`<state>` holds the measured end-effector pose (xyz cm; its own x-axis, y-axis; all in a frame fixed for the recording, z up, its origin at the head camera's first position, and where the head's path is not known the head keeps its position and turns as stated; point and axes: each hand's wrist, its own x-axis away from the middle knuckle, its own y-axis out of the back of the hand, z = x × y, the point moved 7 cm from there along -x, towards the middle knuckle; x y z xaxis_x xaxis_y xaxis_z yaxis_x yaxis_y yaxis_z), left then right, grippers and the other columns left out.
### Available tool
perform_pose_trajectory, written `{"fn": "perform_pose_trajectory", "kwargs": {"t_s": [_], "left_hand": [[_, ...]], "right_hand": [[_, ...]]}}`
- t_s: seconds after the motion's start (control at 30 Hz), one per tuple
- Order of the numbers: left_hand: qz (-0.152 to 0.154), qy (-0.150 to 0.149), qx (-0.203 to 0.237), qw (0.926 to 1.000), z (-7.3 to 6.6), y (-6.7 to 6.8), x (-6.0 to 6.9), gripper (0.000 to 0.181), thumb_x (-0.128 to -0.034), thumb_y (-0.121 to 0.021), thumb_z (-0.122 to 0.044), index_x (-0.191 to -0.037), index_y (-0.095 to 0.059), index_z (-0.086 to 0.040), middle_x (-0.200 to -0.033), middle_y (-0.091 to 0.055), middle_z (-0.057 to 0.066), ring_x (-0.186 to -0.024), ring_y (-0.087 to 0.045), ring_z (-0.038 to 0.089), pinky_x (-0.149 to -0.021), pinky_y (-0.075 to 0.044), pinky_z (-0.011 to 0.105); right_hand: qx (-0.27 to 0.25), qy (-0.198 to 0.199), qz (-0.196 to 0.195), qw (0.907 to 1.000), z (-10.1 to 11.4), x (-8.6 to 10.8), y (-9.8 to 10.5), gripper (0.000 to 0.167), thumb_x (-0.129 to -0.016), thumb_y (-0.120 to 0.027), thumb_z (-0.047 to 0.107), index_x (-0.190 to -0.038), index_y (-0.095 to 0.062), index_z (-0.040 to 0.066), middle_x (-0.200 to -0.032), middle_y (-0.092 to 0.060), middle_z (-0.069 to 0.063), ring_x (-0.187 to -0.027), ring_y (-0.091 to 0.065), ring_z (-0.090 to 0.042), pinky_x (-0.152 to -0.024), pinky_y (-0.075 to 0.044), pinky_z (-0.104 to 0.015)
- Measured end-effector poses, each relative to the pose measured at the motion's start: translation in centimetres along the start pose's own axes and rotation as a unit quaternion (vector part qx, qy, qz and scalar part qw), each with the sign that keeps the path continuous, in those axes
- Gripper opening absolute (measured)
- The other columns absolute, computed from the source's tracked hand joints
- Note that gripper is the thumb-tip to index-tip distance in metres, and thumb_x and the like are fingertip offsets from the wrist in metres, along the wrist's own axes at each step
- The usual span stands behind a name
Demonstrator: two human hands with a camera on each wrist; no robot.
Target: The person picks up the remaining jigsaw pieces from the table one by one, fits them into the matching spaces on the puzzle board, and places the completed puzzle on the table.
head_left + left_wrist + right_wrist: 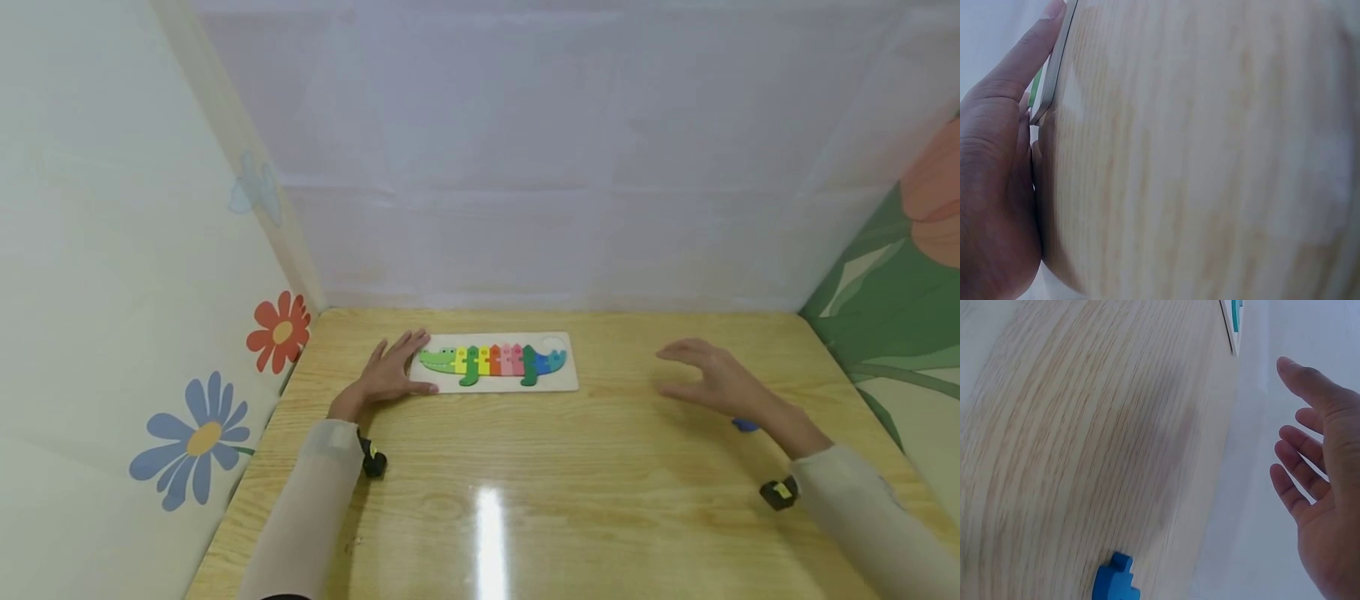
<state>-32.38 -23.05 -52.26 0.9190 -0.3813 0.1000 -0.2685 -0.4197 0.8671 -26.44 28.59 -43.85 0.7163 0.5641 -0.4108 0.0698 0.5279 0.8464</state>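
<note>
A wooden crocodile puzzle board point(498, 384) lies flat near the back of the table, its colourful pieces running from a green head to a blue tail. At the tail's upper end, a pale curled recess shows bare board. My left hand point(392, 371) rests at the board's left end, fingers extended by the upper corner and thumb along the front edge. To the right, my right hand point(712, 379) hovers over the table with thumb and fingers apart, holding nothing. Partly behind that wrist lies a small blue puzzle piece point(745, 424), also seen as a blue piece point(1114, 582) in the right wrist view.
The wooden table point(585, 483) meets a white cloth wall point(480, 242) at the back. Side walls carry printed flowers, including a blue flower point(202, 437) on the left. Each wrist bears a small black camera point(372, 460).
</note>
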Motion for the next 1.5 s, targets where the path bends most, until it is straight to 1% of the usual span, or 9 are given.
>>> {"fn": "perform_pose_trajectory", "kwargs": {"t_s": [0.17,0.27,0.47,0.57,0.83,1.0,1.17,1.3,1.5], "left_hand": [[-0.002,-0.002,-0.002,1.0000,0.0,-0.1,-0.1,0.113,-0.0867,-0.081,-0.059,-0.170,-0.023,-0.010,-0.178,-0.015,0.012,-0.164,-0.006,0.036,-0.127,0.005,0.064],[-0.006,-0.004,0.001,1.0000,-0.1,0.0,-0.1,0.112,-0.0866,-0.082,-0.058,-0.169,-0.024,-0.009,-0.177,-0.016,0.013,-0.164,-0.007,0.038,-0.127,0.004,0.065],[-0.009,-0.001,0.003,1.0000,0.1,-0.1,0.0,0.112,-0.0864,-0.083,-0.056,-0.169,-0.024,-0.008,-0.177,-0.015,0.013,-0.164,-0.007,0.038,-0.127,0.004,0.065],[-0.008,0.000,0.000,1.0000,0.1,-0.1,-0.1,0.113,-0.0862,-0.083,-0.057,-0.169,-0.023,-0.008,-0.177,-0.015,0.014,-0.164,-0.007,0.038,-0.127,0.004,0.065],[-0.006,0.001,0.001,1.0000,0.1,-0.1,-0.2,0.115,-0.0855,-0.083,-0.058,-0.170,-0.022,-0.008,-0.178,-0.014,0.014,-0.164,-0.006,0.038,-0.127,0.004,0.065],[-0.004,0.005,-0.001,1.0000,0.2,-0.1,-0.1,0.114,-0.0861,-0.083,-0.058,-0.170,-0.022,-0.008,-0.178,-0.012,0.014,-0.164,-0.005,0.038,-0.127,0.005,0.065],[-0.005,0.004,-0.001,1.0000,0.1,0.0,0.0,0.114,-0.0865,-0.083,-0.056,-0.170,-0.022,-0.008,-0.178,-0.012,0.014,-0.164,-0.006,0.038,-0.127,0.005,0.065],[-0.004,0.005,-0.001,1.0000,0.2,0.0,-0.1,0.115,-0.0862,-0.083,-0.058,-0.170,-0.021,-0.008,-0.178,-0.012,0.014,-0.164,-0.005,0.037,-0.127,0.005,0.065],[-0.004,0.001,0.000,1.0000,0.1,-0.1,-0.1,0.118,-0.0840,-0.082,-0.062,-0.170,-0.021,-0.008,-0.178,-0.013,0.015,-0.164,-0.006,0.038,-0.127,0.004,0.065]], "right_hand": [[0.002,-0.019,0.007,0.9998,-0.6,0.8,0.5,0.057,-0.076,-0.095,0.015,-0.126,-0.074,-0.003,-0.124,-0.073,-0.019,-0.115,-0.067,-0.041,-0.089,-0.055,-0.060],[0.006,-0.018,0.001,0.9998,-0.9,1.3,0.9,0.057,-0.076,-0.096,0.014,-0.126,-0.074,-0.001,-0.125,-0.073,-0.018,-0.115,-0.067,-0.040,-0.090,-0.054,-0.055],[0.012,-0.018,-0.026,0.9994,-1.6,2.4,1.8,0.057,-0.071,-0.098,0.012,-0.122,-0.076,0.000,-0.122,-0.074,-0.019,-0.109,-0.069,-0.038,-0.091,-0.048,-0.017],[0.016,-0.018,-0.032,0.9992,-1.9,2.9,2.1,0.058,-0.069,-0.098,0.011,-0.121,-0.076,-0.001,-0.121,-0.074,-0.020,-0.106,-0.069,-0.037,-0.090,-0.044,-0.008],[0.029,-0.032,-0.030,0.9986,-2.3,4.0,2.9,0.059,-0.069,-0.099,0.015,-0.122,-0.076,0.001,-0.121,-0.074,-0.020,-0.106,-0.070,-0.039,-0.088,-0.049,-0.019],[0.046,-0.031,-0.033,0.9979,-2.8,4.5,3.3,0.060,-0.066,-0.100,0.014,-0.119,-0.077,0.000,-0.119,-0.074,-0.021,-0.105,-0.070,-0.040,-0.091,-0.044,-0.015],[0.050,-0.040,-0.027,0.9976,-3.3,5.2,3.7,0.061,-0.067,-0.099,0.016,-0.121,-0.076,0.000,-0.121,-0.073,-0.021,-0.099,-0.071,-0.037,-0.082,-0.051,-0.015],[0.052,-0.038,-0.029,0.9975,-3.5,5.5,3.9,0.062,-0.066,-0.100,0.015,-0.121,-0.076,0.000,-0.121,-0.073,-0.022,-0.098,-0.071,-0.036,-0.081,-0.052,-0.013],[0.051,-0.058,-0.018,0.9968,-3.8,6.2,4.2,0.061,-0.068,-0.100,0.016,-0.121,-0.075,-0.002,-0.121,-0.072,-0.024,-0.098,-0.072,-0.039,-0.079,-0.055,-0.022]]}}
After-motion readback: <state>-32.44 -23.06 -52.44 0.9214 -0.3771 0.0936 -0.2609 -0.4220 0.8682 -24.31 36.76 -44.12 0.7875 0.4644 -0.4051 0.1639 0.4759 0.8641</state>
